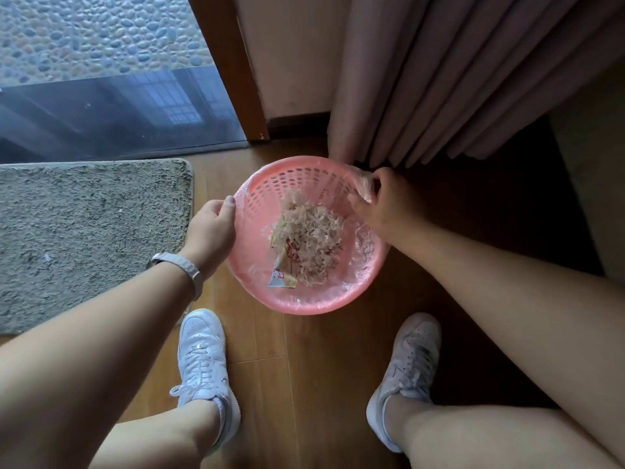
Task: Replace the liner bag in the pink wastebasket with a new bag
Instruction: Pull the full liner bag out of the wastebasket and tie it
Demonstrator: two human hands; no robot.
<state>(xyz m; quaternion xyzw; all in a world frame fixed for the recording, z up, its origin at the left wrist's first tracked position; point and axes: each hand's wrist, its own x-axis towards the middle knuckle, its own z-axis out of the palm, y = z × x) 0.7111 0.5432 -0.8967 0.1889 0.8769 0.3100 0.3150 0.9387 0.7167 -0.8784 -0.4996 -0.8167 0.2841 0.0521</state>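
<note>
Presently, the pink wastebasket [304, 308] stands upright on the wooden floor [304, 367], directly ahead of the person's 2 white shoes [203, 353]. A grey mat [84, 238] lies to the left of the wastebasket, and a curtain [456, 79] hangs just behind it on the right.

The left hand [213, 225] grips the wastebasket's left rim, with the thumb lying along the rim. The right hand [385, 204] pinches a gathered fold of the clear liner bag [360, 184] at the far-right rim, where the film is lifted off the edge. Elsewhere around the rim the film remains folded over.

Inside the liner, at the bottom of the wastebasket, sit shredded scraps [311, 238] and 1 crumpled wrapper [282, 277].

Assessment: the liner is thin, soft and slippery, and probably tears if snagged on the perforated wall. The load appears light. The film is best taken at its folded edge, gathered at several points around the rim before lifting, so the contents stay enclosed. The wastebasket is light, rigid plastic and likely to rise with the bag unless its rim is held down. No new bag is in view.
</note>
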